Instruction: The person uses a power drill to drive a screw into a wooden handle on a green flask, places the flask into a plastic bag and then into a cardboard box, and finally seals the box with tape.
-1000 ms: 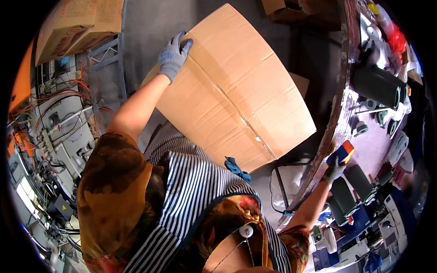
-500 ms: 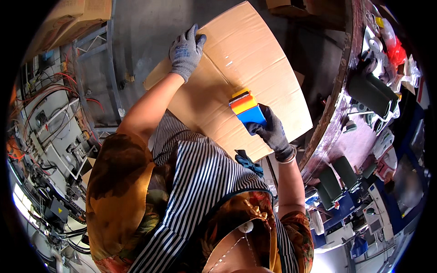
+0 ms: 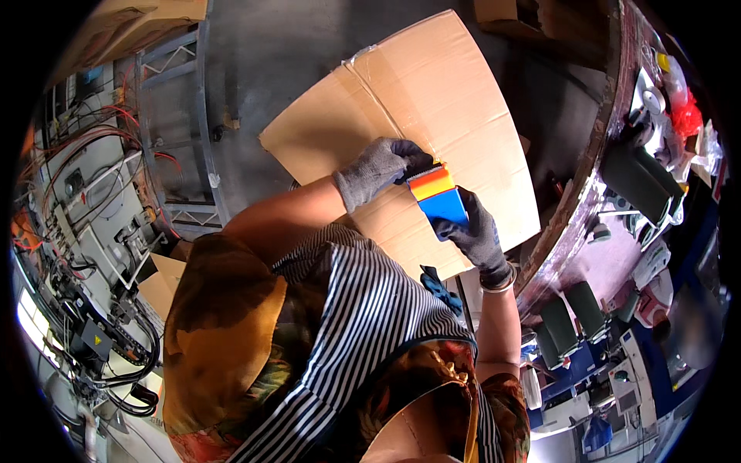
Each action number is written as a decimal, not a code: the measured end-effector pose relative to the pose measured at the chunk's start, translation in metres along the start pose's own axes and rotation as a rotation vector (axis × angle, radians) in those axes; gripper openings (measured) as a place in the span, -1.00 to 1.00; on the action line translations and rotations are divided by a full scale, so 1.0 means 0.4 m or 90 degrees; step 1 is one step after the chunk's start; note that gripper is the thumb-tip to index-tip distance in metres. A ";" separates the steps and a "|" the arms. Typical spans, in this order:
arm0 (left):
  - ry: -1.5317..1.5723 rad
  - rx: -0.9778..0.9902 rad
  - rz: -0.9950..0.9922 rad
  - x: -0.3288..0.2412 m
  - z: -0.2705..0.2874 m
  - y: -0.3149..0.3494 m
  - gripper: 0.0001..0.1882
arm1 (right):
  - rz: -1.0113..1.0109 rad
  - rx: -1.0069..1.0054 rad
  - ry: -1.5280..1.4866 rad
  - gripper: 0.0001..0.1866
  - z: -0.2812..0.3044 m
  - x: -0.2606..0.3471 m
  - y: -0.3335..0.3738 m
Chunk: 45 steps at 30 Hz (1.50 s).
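Observation:
My right hand (image 3: 480, 241), in a dark grey glove, grips the blue body of a tape dispenser (image 3: 441, 202) with an orange band. The dispenser rests over a large flat cardboard box (image 3: 478, 116) in front of me. My left hand (image 3: 382, 168), gloved in grey, has its fingers curled together at the dispenser's dark front edge; what they pinch there is hidden. Shiny clear tape (image 3: 360, 57) lies along the box's middle seam, from its far edge toward the dispenser.
A worktable (image 3: 587, 193) with a worn edge curves along the right, with dark green bins (image 3: 637, 181) and plastic bags on it. To the left stand a grey metal frame (image 3: 207, 131) and machinery with cables (image 3: 93, 154). More cardboard boxes (image 3: 127, 31) are at the far left.
My left hand has left the box's far left edge and come back to the dispenser's front, its fingers now curled. The right hand still holds the dispenser. The seam's taped far end now shows.

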State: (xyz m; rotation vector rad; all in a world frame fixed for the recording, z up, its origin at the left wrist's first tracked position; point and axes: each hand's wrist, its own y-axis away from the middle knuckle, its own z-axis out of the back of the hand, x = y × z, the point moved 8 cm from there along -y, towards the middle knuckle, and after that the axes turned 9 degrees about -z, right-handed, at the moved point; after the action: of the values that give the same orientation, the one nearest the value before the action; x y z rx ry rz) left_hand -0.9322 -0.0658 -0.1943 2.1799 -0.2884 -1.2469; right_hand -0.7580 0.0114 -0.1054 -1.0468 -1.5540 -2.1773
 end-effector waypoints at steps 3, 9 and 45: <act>-0.243 -0.198 -0.223 -0.097 0.133 -0.040 -0.87 | 0.038 -0.043 0.070 -0.26 -0.019 0.040 -0.027; -0.578 -0.375 -0.212 -0.222 0.544 -0.221 -0.70 | 0.002 -0.052 0.108 -0.24 -0.032 0.065 -0.114; -1.174 -0.308 -0.813 -0.143 -0.225 -0.148 -0.24 | -0.243 -0.269 0.236 -0.30 0.233 -0.794 0.732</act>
State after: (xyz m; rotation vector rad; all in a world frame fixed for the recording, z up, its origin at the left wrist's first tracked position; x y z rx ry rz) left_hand -0.8935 0.0431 -0.1554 -0.0305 0.7763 -3.1183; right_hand -0.3249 -0.0774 -0.1007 -0.4115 -1.2287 -2.8436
